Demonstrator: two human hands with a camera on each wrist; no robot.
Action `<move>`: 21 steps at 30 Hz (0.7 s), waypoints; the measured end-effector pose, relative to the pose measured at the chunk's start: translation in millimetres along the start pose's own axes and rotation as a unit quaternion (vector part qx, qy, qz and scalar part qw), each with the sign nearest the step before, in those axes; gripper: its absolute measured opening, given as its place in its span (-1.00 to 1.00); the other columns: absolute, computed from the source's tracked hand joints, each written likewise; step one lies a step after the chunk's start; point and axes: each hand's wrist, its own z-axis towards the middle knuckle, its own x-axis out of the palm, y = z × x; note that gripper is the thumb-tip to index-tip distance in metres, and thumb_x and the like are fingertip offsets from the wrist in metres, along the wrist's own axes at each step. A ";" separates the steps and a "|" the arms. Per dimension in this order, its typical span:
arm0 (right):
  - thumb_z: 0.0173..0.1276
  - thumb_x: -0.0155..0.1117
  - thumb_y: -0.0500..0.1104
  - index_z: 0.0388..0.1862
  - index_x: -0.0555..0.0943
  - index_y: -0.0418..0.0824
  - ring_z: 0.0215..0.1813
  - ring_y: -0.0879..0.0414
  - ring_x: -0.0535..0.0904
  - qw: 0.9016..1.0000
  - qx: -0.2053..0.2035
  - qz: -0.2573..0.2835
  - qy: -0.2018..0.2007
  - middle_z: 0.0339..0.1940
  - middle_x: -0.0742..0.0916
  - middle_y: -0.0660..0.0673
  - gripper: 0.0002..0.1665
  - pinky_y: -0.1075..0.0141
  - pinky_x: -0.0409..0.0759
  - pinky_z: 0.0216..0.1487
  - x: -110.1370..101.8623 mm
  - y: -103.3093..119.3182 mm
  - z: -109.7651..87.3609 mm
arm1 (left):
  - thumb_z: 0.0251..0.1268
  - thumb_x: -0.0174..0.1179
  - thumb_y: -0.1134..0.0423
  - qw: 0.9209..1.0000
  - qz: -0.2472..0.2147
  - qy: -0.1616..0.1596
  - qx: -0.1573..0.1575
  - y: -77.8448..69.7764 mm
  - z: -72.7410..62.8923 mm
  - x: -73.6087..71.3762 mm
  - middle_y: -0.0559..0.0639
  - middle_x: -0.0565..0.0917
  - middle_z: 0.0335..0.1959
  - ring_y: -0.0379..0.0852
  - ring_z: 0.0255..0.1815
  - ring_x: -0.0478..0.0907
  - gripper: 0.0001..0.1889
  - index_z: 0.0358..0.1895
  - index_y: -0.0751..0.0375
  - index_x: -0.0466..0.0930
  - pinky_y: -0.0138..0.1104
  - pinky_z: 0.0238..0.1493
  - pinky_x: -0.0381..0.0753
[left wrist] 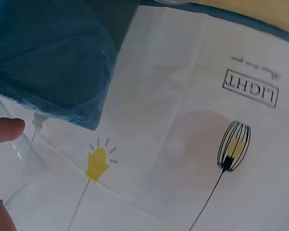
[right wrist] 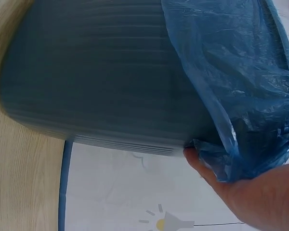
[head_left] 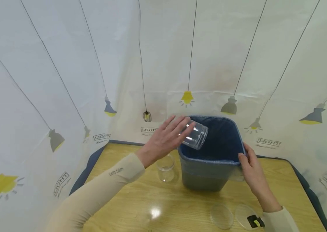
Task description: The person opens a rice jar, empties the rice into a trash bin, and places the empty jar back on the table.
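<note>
My left hand [head_left: 166, 138] holds a clear plastic jar [head_left: 197, 136], tipped on its side with its mouth over the opening of a dark bin [head_left: 204, 178]. A blue plastic bag [right wrist: 231, 86] lines the bin and is folded down over its rim. In the left wrist view two fingertips [left wrist: 7, 130] show against the transparent jar [left wrist: 26, 161]. On the bin's right side, my right hand [head_left: 253, 170] grips the rim, with the bag's edge bunched under it in the right wrist view. No contents show inside the jar.
A second clear jar [head_left: 165, 172] stands upright on the wooden table [head_left: 140, 199], left of the bin. Two round clear lids [head_left: 222, 217] lie in front, near a small black and yellow piece [head_left: 255, 221]. A white sheet [head_left: 163, 64] with printed lamps hangs behind.
</note>
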 end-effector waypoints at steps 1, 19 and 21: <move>0.75 -0.23 0.01 0.71 -0.18 -0.32 0.59 -0.36 0.12 1.000 0.001 0.000 0.001 0.63 0.14 -0.50 -0.22 0.77 0.22 0.04 0.0 -0.5 0.0 | 0.26 0.44 0.16 0.999 -0.032 -0.016 -0.034 -0.9 -3.0 0.2 0.20 0.38 0.49 0.12 0.52 0.28 -0.15 0.56 0.23 0.22 -0.02 0.60 0.09; 0.75 -0.26 0.00 0.70 -0.21 -0.33 0.57 -0.38 0.14 1.000 0.002 -0.001 0.003 0.62 0.13 -0.52 -0.22 0.77 0.23 0.03 -2.0 -0.6 -1.3 | 0.11 0.50 -0.24 0.817 -0.411 -0.209 -0.345 -57.6 -70.4 0.5 0.19 0.52 0.37 0.15 0.32 0.50 0.02 0.49 0.33 0.29 -0.01 0.30 0.50; 0.75 -0.26 -0.01 0.70 -0.20 -0.34 0.56 -0.37 0.15 1.000 -0.001 -0.001 0.003 0.61 0.15 -0.53 -0.22 0.76 0.23 0.02 -1.2 -0.8 -0.5 | 0.16 0.43 -0.29 0.795 -0.435 -0.214 -0.365 -66.4 -80.6 4.7 0.18 0.51 0.36 0.14 0.31 0.50 0.00 0.50 0.30 0.29 -0.04 0.31 0.50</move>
